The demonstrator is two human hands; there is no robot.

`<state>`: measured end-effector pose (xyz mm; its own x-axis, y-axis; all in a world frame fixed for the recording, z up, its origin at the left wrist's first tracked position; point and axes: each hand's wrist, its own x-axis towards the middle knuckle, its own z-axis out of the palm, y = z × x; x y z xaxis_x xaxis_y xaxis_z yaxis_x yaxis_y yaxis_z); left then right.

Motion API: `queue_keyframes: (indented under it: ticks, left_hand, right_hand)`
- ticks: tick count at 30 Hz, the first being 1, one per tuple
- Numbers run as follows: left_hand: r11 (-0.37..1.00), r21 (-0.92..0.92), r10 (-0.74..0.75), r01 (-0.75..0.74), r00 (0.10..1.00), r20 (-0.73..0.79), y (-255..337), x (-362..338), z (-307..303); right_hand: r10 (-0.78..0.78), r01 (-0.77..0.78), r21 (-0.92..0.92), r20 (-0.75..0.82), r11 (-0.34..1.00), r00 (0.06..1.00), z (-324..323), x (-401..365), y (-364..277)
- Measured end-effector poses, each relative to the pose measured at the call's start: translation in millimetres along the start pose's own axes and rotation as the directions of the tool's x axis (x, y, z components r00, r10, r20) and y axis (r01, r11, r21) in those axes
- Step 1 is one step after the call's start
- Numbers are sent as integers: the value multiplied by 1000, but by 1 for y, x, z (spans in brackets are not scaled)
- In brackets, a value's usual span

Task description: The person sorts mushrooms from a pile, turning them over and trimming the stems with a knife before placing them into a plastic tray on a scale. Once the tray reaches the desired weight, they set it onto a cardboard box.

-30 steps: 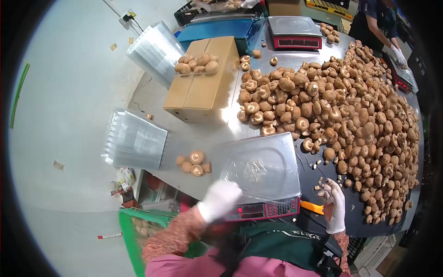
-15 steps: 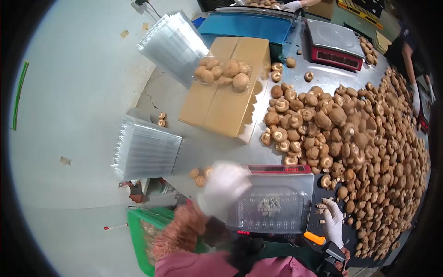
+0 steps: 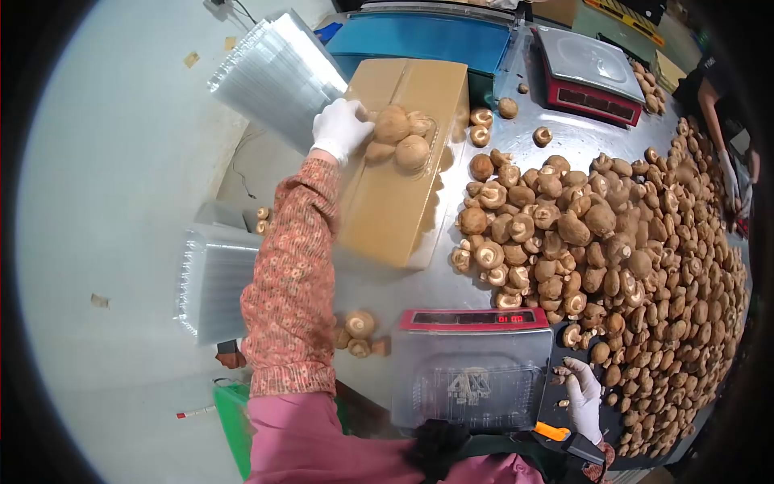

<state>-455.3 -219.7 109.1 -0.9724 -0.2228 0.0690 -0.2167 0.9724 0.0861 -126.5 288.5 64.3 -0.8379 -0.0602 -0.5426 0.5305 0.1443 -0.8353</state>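
Note:
My left hand (image 3: 340,129), in a white glove, reaches out over a cardboard box (image 3: 379,206). Its fingers are closed at the left end of a clear plastic tray of brown mushrooms (image 3: 413,152) on the box; the hand hides that end. My right hand (image 3: 585,403), also gloved, rests low beside the near scale (image 3: 427,319). Its fingers are bent but apart, close to small mushroom scraps (image 3: 562,373) on a dark surface. On the near scale lies an empty clear tray (image 3: 468,387). An orange handle (image 3: 552,431) shows just left of my right hand.
A large pile of mushrooms (image 3: 645,266) covers the table's right side. Stacks of clear trays (image 3: 282,77) stand at the left. A second scale (image 3: 592,77) and a blue bin (image 3: 419,40) are at the back. Another person's gloved hand (image 3: 730,181) works at far right.
My left hand has swung forward from beside the near scale to the mushroom tray on the box. The right hand stays almost in place. The view has shifted slightly.

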Motion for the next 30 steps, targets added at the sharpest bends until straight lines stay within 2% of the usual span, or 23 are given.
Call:
queue_keyframes:
  ticks: [2, 8, 11, 14, 17, 20, 23, 24, 25, 27, 29, 30]
  left_hand:
    - [999, -30, -37, 38, 999, 35, 4, 3, -2]
    - [974, -189, -107, 123, 990, 96, -10, 16, 2]
    - [974, -226, -16, 18, 1000, 11, -27, 18, 11]
    - [920, -381, 118, -90, 992, 51, -46, 16, 13]
    - [994, 6, 108, -108, 992, 61, -14, -7, -23]
    - [949, 173, 271, -265, 962, -15, -22, -5, -14]
    - [967, -194, 187, -168, 978, 89, -47, 17, 9]
    - [842, -499, 168, -204, 979, -116, -52, 14, 19]
    - [818, -565, 28, -110, 988, -152, -64, 16, 29]
    - [716, -696, -256, 54, 948, -190, -97, 20, 45]
    - [776, -628, -252, 63, 943, -217, -141, 18, 79]
    - [804, -591, -252, 70, 940, -231, -143, 10, 76]
  right_hand:
    - [46, -46, -3, -11, 999, 999, 0, -2, -4]
    - [-22, 22, 48, -7, 999, 1000, -4, 1, 12]
    - [-33, 33, 10, -1, 999, 999, -4, 1, 12]
    - [-46, 45, -32, -11, 998, 999, -5, 2, 20]
    - [-40, 40, -40, -6, 998, 999, -3, 3, 18]
    - [-25, 25, -34, 5, 999, 1000, 0, 5, 17]
    - [-26, 26, -28, 4, 999, 1000, 3, 4, 17]
    - [-33, 33, -40, 4, 999, 999, 2, 3, 17]
    - [-40, 40, -39, 5, 998, 999, 2, 2, 16]
    - [-56, 56, -38, 4, 998, 998, 1, 2, 12]
    - [-75, 75, -43, 0, 996, 997, 3, 3, 8]
    - [-86, 86, -46, 0, 995, 996, 6, 5, 4]
